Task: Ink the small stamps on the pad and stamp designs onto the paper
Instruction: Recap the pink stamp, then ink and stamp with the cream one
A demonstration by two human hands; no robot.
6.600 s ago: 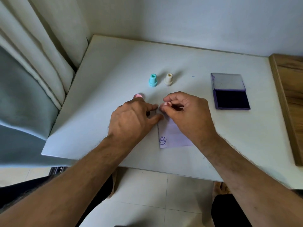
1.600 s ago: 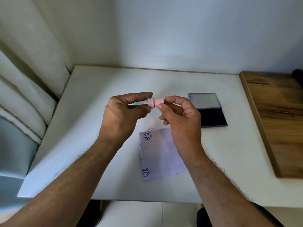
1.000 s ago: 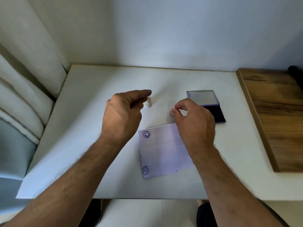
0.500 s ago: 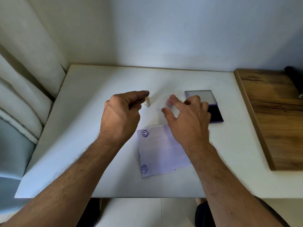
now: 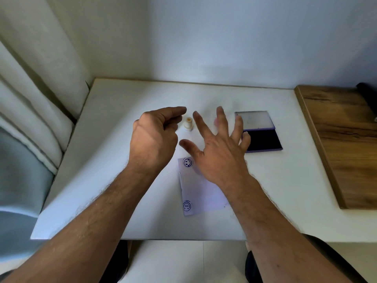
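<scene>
Just beyond my left hand's loosely curled, empty fingers stands a small cream plastic stamp on the white surface; my right hand hovers spread, grasping nothing. I judge I'm between stamps: next I pick the cream one and press it on the open purple ink pad, dark inside, then the white paper sheet.

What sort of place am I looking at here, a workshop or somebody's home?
Most likely a home: a small white table pushed into a wall corner, curtains at its left, a wooden surface at its right, tiled floor below.
</scene>
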